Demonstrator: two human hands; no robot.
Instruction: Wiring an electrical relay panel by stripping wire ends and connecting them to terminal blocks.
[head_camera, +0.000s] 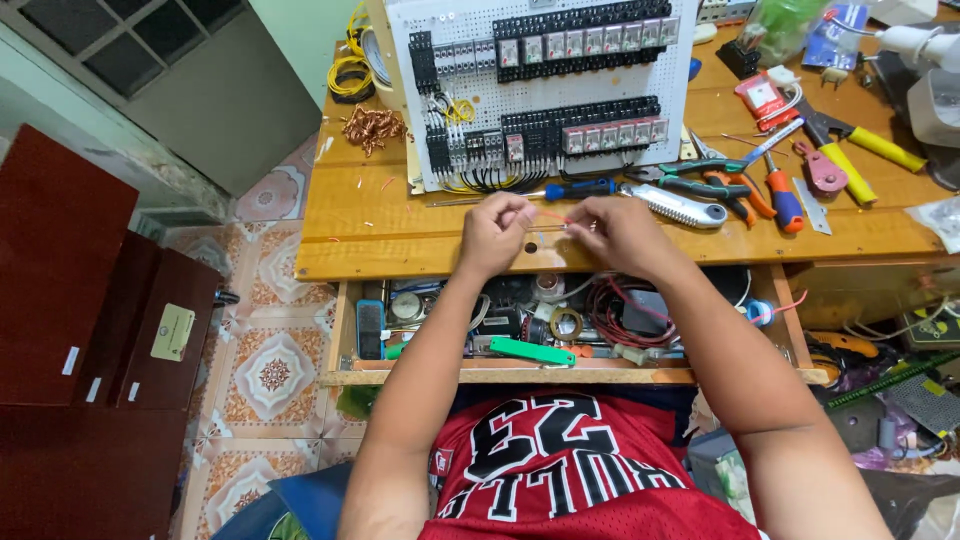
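- Patterned floor tiles (272, 372) ran along the left of our wooden workbench (380, 225), with dark red cabinets (90, 300) beyond them and a grey window grille above.
- We kept both hands low over the front edge of the bench, close together, so the thin red wire (551, 215) stretched between them stayed taut and easy to see.
- Our left hand (493, 232) had its fingers curled in, pinching one end of that wire; our right hand (620, 232) pinched the other end the same way, thumb against fingertips.
- Just beyond our fingertips lay a blue-handled screwdriver (580, 187), handle toward our right hand, within easy reach.
- Farther past the fingers stood a white perforated panel (545, 90) carrying rows of black relays and terminal blocks, tilted toward us so its wiring faced the hands.
- To the right of our right-hand fingers we had a silver utility knife (675, 207), green-handled pliers (700, 178) and an orange-and-blue screwdriver (783, 198), fanned out near the working spot.
- A tangle of stripped copper strands (372, 127) sat well off beyond our left fingers.
- Below our wrists an open drawer (520, 325) held tape rolls, coiled cable and small parts, pulled out presumably for quick picking.
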